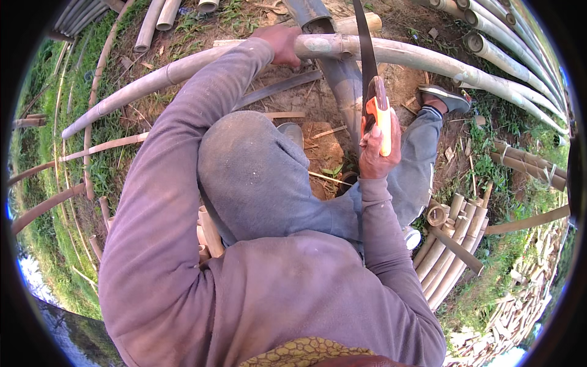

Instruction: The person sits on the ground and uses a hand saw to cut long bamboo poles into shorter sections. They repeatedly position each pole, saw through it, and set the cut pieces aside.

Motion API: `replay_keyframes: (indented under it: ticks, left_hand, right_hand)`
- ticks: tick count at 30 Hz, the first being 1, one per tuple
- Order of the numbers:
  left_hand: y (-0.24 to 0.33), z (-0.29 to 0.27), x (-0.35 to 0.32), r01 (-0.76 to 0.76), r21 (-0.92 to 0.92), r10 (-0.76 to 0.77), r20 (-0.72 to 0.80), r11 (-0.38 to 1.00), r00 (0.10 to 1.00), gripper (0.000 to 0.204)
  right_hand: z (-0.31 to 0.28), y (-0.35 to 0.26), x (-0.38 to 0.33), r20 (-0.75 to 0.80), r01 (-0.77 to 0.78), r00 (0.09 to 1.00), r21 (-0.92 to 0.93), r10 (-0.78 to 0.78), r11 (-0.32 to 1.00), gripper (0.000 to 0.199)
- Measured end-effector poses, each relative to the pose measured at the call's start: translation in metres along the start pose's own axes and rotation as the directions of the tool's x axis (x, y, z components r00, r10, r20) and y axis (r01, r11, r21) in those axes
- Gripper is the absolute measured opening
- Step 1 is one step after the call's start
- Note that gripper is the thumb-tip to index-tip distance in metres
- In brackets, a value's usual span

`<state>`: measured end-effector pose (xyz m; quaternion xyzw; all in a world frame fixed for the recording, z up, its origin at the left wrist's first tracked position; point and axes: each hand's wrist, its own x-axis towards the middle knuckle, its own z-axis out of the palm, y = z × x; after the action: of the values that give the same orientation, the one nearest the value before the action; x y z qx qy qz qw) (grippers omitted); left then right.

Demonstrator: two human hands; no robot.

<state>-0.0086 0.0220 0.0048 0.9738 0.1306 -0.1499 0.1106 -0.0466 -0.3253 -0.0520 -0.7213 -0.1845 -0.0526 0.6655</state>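
Note:
A long pale bamboo pole (422,56) runs across in front of me, bent by the wide view. My left hand (282,45) is closed around it, left of the middle. In my right hand (380,153) is the orange handle of a handsaw (383,116). Its dark, narrow blade points away from me and crosses the pole to the right of my left hand. Whether the teeth have cut into the bamboo cannot be made out. Under the pole lies a thicker, greyish bamboo piece (343,98), sloping toward me between my legs.
Short cut bamboo pieces (455,244) are stacked at my right, with more beside my left thigh. Long bamboo poles (504,58) lie at the far right. Wood scraps (501,318) cover the ground at the lower right. My right foot (446,99) rests beyond the saw.

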Motion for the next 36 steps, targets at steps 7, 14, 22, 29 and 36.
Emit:
replay_keyframes:
  ticks: [7,14,22,29,36]
  left_hand:
    - [-0.006,0.008,0.007,-0.036,-0.037,0.036,-0.001,0.999,0.999,0.086]
    - [-0.004,-0.003,0.003,-0.023,-0.026,0.023,0.017,0.999,1.000,0.087]
    - [-0.006,0.005,0.008,-0.026,0.004,0.026,0.002,1.000,1.000,0.087]
    - [0.000,0.005,-0.001,-0.007,0.012,0.006,0.004,1.000,1.000,0.084]
    - [0.010,-0.001,-0.011,-0.008,0.021,0.008,-0.001,1.000,1.000,0.078]
  right_hand:
    - [-0.009,-0.011,-0.018,0.035,-0.123,0.992,0.075,0.121,0.990,0.059]
    - [-0.022,-0.022,-0.043,0.035,-0.100,0.995,0.153,0.095,0.983,0.057]
    - [-0.008,-0.018,-0.007,0.046,0.102,0.994,-0.118,-0.097,0.988,0.052]
    - [-0.022,-0.030,-0.033,0.051,0.011,0.999,-0.012,-0.011,1.000,0.054]
    - [-0.011,-0.029,-0.003,0.050,-0.014,0.999,-0.096,0.019,0.995,0.050]
